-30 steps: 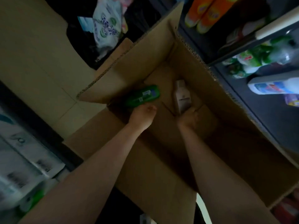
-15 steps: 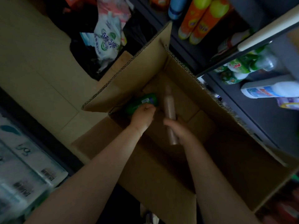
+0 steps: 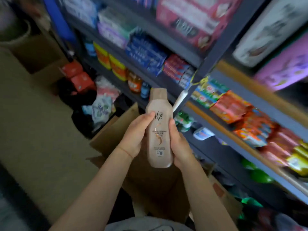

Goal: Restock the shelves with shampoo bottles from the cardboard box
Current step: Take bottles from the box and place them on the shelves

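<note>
A tan shampoo bottle (image 3: 159, 130) stands upright in mid-air, cap up, label toward me. My left hand (image 3: 135, 134) grips its left side with the thumb on the label. My right hand (image 3: 179, 144) grips its right side and lower back. Below and behind the hands sits the open cardboard box (image 3: 106, 139) on the floor, its inside hidden by my arms. The dark metal shelves (image 3: 215, 47) rise to the right and ahead.
The shelves hold blue and red packs (image 3: 146, 54), yellow-orange bottles (image 3: 116, 67), red snack bags (image 3: 233, 107) and tissue packs (image 3: 191, 19). Bags and red boxes (image 3: 78, 79) lie on the floor beside the shelf. Bare tan floor (image 3: 33, 122) spreads to the left.
My right hand lifted the tan bottle out of the box. My left hand left the green bottle and joined on the tan one. My view rose from the box to the shelves.
</note>
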Available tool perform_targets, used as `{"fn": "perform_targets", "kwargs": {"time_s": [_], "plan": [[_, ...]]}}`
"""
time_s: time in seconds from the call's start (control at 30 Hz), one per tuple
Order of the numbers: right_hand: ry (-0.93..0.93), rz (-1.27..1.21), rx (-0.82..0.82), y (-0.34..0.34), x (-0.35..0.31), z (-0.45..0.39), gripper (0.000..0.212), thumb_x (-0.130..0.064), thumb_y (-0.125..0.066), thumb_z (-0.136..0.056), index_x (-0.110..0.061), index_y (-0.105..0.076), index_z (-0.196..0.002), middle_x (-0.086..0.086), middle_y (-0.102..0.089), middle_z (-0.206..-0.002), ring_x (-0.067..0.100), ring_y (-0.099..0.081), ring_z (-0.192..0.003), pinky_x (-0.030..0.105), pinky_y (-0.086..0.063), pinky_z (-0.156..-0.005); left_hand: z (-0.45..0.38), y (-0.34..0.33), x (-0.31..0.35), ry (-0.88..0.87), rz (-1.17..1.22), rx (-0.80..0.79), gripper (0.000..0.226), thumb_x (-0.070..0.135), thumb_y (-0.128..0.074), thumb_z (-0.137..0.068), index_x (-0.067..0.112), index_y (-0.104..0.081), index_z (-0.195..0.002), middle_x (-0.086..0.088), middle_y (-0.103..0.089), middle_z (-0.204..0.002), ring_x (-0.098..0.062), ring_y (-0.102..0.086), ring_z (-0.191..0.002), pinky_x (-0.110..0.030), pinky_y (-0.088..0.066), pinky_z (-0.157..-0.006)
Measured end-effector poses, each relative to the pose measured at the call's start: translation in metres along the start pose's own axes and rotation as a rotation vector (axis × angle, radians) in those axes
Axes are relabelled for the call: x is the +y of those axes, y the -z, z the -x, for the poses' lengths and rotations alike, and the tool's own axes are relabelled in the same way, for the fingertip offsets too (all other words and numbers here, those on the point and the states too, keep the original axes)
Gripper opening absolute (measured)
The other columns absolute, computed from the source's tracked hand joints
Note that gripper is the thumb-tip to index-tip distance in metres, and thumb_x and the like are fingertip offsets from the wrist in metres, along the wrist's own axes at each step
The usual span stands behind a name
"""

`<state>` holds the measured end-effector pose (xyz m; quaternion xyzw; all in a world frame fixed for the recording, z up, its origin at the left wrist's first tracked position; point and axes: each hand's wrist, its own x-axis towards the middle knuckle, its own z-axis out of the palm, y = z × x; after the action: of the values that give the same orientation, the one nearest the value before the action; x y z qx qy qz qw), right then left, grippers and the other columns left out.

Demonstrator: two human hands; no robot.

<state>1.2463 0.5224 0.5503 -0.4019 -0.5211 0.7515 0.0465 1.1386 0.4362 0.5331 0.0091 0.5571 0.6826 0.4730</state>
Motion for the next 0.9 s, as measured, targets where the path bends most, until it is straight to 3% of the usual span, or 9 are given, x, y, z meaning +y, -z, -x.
{"fn": "perform_targets", "kwargs": {"time_s": [0.1,0.23,0.47,0.63,0.8,0.9], "plan": [[0.16,0.012,0.08,0.018,-0.039,0.034,0.046,-0.053,-0.057,-0.088,-0.017,-0.064,-0.116,0.007,-0.074,-0.109,0.019,-0.072,-0.098,0.038,-0.058,-0.088,0.023,-0.044,0.028,-0.102,-0.046,-0.12,0.041,0.035,-0.065,-0.09,0.008,-0.065,-0.12,-0.015,-0.073,-0.112,-0.03,-0.07,-0.105,-0.041,-0.055,-0.086],[0.328,0.058,0.115,0.057,-0.07,0.064,0.03,-0.029,-0.067,-0.092,-0.021,-0.061,-0.121,0.001,-0.073,-0.11,0.014,-0.071,-0.1,0.034,-0.059,-0.086,0.04,-0.1,0.052,-0.205,-0.133,-0.247,0.04,0.033,-0.064,-0.09,0.011,-0.064,-0.123,-0.015,-0.072,-0.114,-0.033,-0.069,-0.108,-0.047,-0.055,-0.09],[0.526,0.228,0.225,0.125,-0.104,0.093,0.044,-0.02,-0.082,-0.08,-0.029,-0.061,-0.117,-0.007,-0.072,-0.105,0.008,-0.067,-0.099,0.028,-0.055,-0.083,0.052,-0.171,0.067,-0.377,-0.363,-0.44,0.042,0.025,-0.067,-0.093,0.019,-0.059,-0.134,-0.006,-0.068,-0.127,-0.021,-0.063,-0.119,-0.039,-0.051,-0.1],[0.727,0.164,0.351,0.14,-0.132,0.103,0.055,-0.01,-0.081,-0.079,-0.025,-0.058,-0.126,-0.008,-0.07,-0.107,0.008,-0.066,-0.101,0.027,-0.056,-0.084,0.057,-0.203,0.091,-0.533,-0.467,-0.418,0.034,0.027,-0.072,-0.09,0.027,-0.064,-0.124,0.01,-0.072,-0.117,-0.01,-0.065,-0.114,-0.023,-0.053,-0.088],[0.854,0.275,0.553,0.159,-0.147,0.114,0.046,-0.016,-0.082,-0.079,-0.039,-0.057,-0.11,-0.013,-0.069,-0.099,0.005,-0.063,-0.093,0.022,-0.052,-0.078,0.058,-0.233,0.099,-0.615,-0.655,-0.432,0.052,0.055,-0.067,-0.081,0.04,-0.059,-0.13,0.009,-0.067,-0.127,-0.008,-0.061,-0.119,-0.037,-0.049,-0.102],[0.909,0.327,0.708,0.18,-0.151,0.115,0.045,-0.02,-0.083,-0.078,-0.033,-0.057,-0.113,-0.004,-0.064,-0.107,0.013,-0.062,-0.097,0.032,-0.053,-0.086,0.06,-0.262,0.096,-0.704,-0.681,-0.458,0.036,0.039,-0.068,-0.089,0.044,-0.06,-0.123,0.009,-0.068,-0.121,-0.005,-0.064,-0.109,-0.027,-0.052,-0.096]]}}
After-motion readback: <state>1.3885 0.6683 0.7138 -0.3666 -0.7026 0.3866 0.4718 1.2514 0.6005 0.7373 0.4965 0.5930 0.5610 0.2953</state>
